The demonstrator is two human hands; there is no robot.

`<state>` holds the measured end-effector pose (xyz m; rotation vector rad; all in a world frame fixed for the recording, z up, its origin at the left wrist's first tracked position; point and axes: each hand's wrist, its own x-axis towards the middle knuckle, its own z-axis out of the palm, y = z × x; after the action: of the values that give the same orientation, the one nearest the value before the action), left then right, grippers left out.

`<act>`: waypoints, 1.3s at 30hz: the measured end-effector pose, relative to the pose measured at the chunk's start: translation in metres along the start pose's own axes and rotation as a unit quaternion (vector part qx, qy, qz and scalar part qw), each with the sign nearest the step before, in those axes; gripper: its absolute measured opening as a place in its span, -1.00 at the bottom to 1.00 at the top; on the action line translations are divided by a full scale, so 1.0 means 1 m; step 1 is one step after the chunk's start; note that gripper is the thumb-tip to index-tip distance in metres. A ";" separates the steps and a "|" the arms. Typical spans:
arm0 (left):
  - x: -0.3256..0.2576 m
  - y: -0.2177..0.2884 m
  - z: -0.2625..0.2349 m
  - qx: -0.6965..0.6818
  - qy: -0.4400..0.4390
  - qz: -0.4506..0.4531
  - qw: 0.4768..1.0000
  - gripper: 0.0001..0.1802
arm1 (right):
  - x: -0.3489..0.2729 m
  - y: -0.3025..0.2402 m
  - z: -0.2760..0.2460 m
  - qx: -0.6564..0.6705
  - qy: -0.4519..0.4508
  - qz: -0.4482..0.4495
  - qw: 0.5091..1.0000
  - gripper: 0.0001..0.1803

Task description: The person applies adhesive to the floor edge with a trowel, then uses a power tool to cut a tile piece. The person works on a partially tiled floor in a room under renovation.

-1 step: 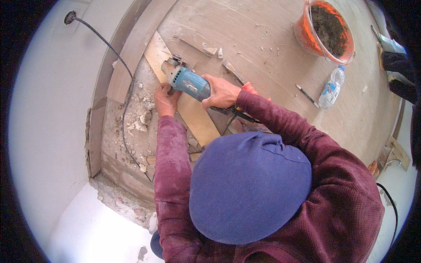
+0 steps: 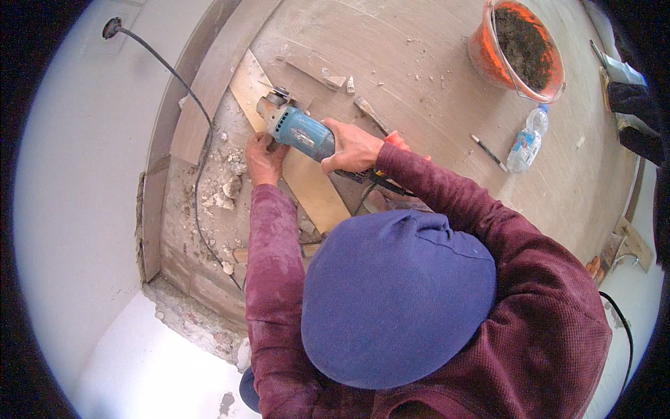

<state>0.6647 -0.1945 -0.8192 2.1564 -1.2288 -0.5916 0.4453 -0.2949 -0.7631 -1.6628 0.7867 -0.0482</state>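
Note:
My right hand (image 2: 357, 147) is wrapped round the rear body of a blue angle grinder (image 2: 304, 133). The grinder's metal head and disc lie over a long pale beige strip (image 2: 315, 190), which slants across the dusty floor. At the strip's left edge, just below the grinder's head, my left hand (image 2: 265, 159) has its fingers curled and seems to grip the strip. The grinder hides part of those fingertips. Whether the disc touches the strip or is spinning, I cannot tell.
Rubble (image 2: 229, 188) and a dark cable (image 2: 202, 174) lie to the left, beside the wall. At right stand an orange bucket (image 2: 481, 52) of dark material and a plastic bottle (image 2: 525, 148); a marker (image 2: 488, 152) lies nearby. A dark blue cap (image 2: 398, 300) blocks the lower middle.

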 end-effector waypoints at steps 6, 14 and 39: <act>0.000 -0.005 0.003 -0.002 -0.013 -0.020 1.000 -0.64 | -0.004 -0.003 -0.003 -0.007 -0.010 0.011 1.000 -0.15; 0.001 -0.009 0.004 0.013 -0.017 -0.007 1.000 -0.51 | -0.008 -0.003 -0.003 -0.014 -0.010 0.012 1.000 -0.17; 0.002 -0.004 0.001 0.078 -0.030 -0.001 0.997 -0.40 | -0.029 0.003 -0.006 -0.021 -0.010 0.011 1.000 -0.15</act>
<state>0.6672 -0.1945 -0.8228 2.2834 -1.3433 -0.5818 0.4190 -0.2854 -0.7529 -1.6905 0.7960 0.0003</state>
